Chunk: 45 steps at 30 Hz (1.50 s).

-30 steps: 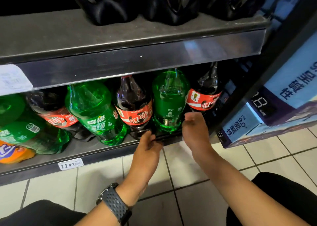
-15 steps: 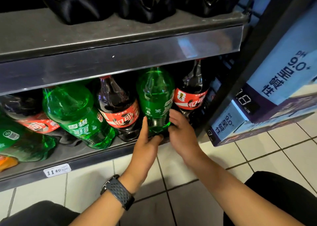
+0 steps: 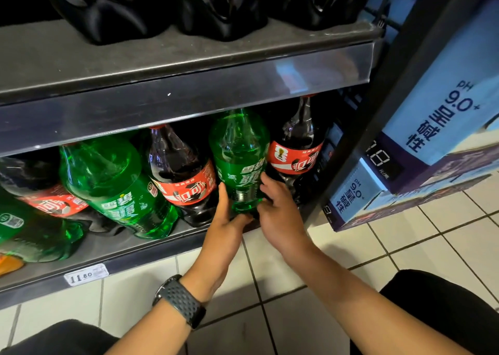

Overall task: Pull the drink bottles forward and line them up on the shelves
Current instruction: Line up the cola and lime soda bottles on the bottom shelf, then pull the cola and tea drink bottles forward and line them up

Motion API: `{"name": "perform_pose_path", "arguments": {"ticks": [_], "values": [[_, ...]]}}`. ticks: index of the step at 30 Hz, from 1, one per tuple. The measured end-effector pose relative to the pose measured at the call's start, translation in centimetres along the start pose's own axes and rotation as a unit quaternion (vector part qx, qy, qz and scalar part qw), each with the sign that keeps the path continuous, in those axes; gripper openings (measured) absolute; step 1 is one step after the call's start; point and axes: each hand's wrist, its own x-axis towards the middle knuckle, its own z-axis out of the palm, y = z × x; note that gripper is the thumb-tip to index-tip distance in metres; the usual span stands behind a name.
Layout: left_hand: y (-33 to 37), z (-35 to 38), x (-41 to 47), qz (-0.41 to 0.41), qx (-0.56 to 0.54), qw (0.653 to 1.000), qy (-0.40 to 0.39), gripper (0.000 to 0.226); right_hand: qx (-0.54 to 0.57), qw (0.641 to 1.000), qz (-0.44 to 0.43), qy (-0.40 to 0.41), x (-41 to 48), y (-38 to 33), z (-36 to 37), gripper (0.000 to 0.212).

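On the bottom shelf (image 3: 102,246) of a dark metal store rack, big drink bottles sit in a loose, uneven row under the upper shelf (image 3: 135,66), which carries dark bottles (image 3: 221,9) seen only by their bases. Right of the rack are stacked blue cartons (image 3: 459,71) printed "pH 9.0+", standing on a pale tiled floor (image 3: 432,246). The upright green bottle (image 3: 240,149) stands at the front edge of the bottom shelf, between the middle cola bottle (image 3: 183,176) on its left and the right cola bottle (image 3: 297,149) set further back on its right. A leaning green bottle (image 3: 113,182) tilts left beside the middle cola bottle, touching it. Further left are a tipped cola bottle (image 3: 40,190), another green bottle (image 3: 32,236) and a sliver of an orange bottle (image 3: 8,267) at the frame edge. Both hands grip the upright green bottle low on its body. The left hand (image 3: 224,228) has its fingers up the bottle's left side and its thumb across the front of the base. The right hand (image 3: 280,214) curls round the right side, fingertips on the label. How far its fingers reach behind the bottle is hidden. A dark watch (image 3: 181,300) is on the left wrist. A price tag (image 3: 86,273) reading 11.80 is clipped to the shelf lip.
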Motion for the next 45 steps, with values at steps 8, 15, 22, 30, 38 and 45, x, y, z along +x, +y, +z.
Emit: {"name": "perform_pose_path", "arguments": {"ticks": [8, 15, 22, 30, 38, 45], "values": [[-0.7, 0.5, -0.2, 0.011, 0.009, 1.0, -0.011, 0.08, 0.016, 0.998, -0.007, -0.059, 0.7, 0.6, -0.6, 0.078], [-1.4, 0.4, 0.0, 0.003, 0.01, 1.0, 0.001, 0.086, 0.01, 0.996, 0.001, -0.085, 1.1, 1.3, -0.9, 0.078], [-2.0, 0.0, 0.3, -0.014, 0.043, 0.999, -0.002, 0.082, 0.02, 0.996, -0.009, -0.089, 1.2, 1.3, -0.9, 0.08], [2.0, -1.5, -1.6, 0.004, 0.195, 0.98, 0.027, 0.051, -0.089, 0.995, -0.038, -0.02, -0.5, -1.5, -2.3, 0.053], [15.7, -2.9, -7.5, 0.19, 0.311, 0.931, 0.014, 0.032, -0.13, 0.973, -0.192, 0.005, -4.6, -13.6, -4.0, 0.016], [30.2, -3.4, -13.0, 0.23, 0.267, 0.934, 0.047, 0.027, -0.035, 0.977, -0.207, 0.035, -6.7, -28.1, -6.6, 0.015]]}}
